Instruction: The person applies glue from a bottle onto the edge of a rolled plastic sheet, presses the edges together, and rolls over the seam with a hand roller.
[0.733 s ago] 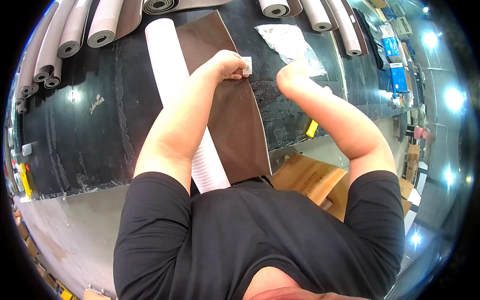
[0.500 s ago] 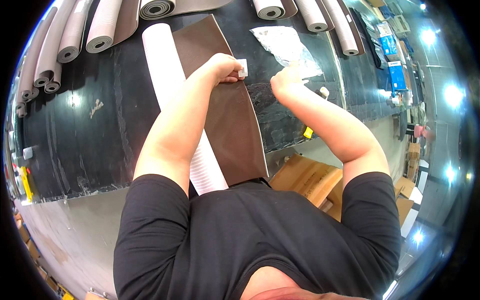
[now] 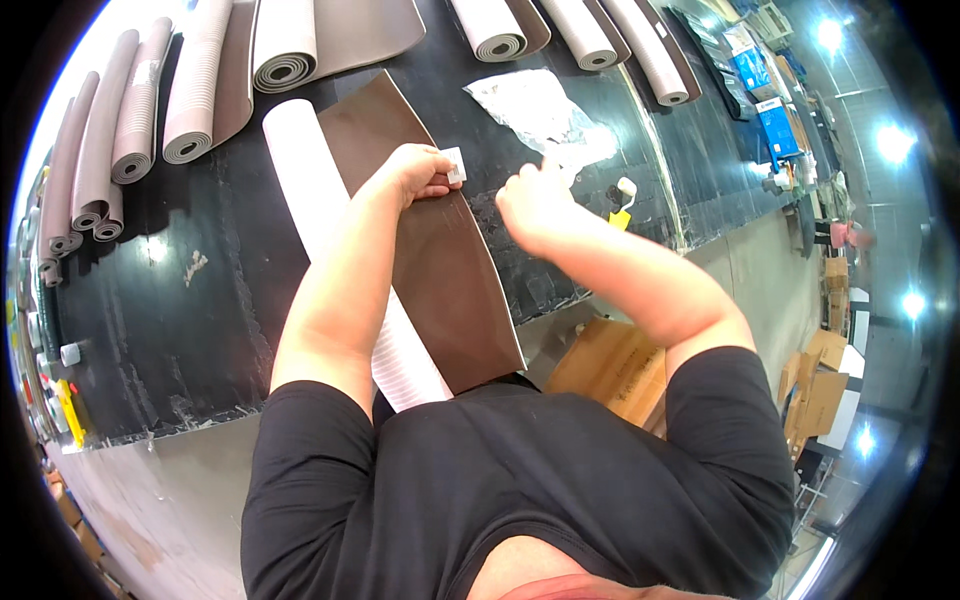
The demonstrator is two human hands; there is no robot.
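A partly unrolled mat lies slantwise before me. Its pale ribbed roll [image 3: 305, 185] is on the left and its brown flap [image 3: 445, 275] spreads flat to the right. Over the flap's right edge, my left hand [image 3: 425, 172] pinches a small white label [image 3: 455, 165]. My right hand [image 3: 535, 208] hovers over the black table just right of the flap, its fingers curled together toward a clear plastic bag [image 3: 535, 105]. Whether those fingertips hold anything is hidden. The bag lies crumpled, with whitish contents.
Rolled mats [image 3: 190, 140] line the far and left sides of the black table [image 3: 190, 330]. A yellow-handled tool [image 3: 620, 218] rests right of my right hand. Below the table edge stands an open cardboard box [image 3: 610, 370]. Blue boxes [image 3: 778, 128] sit at the far right.
The whole view has shifted slightly. My right hand has drawn back a little from the bag, toward my left hand. My left hand keeps the label at the flap's edge.
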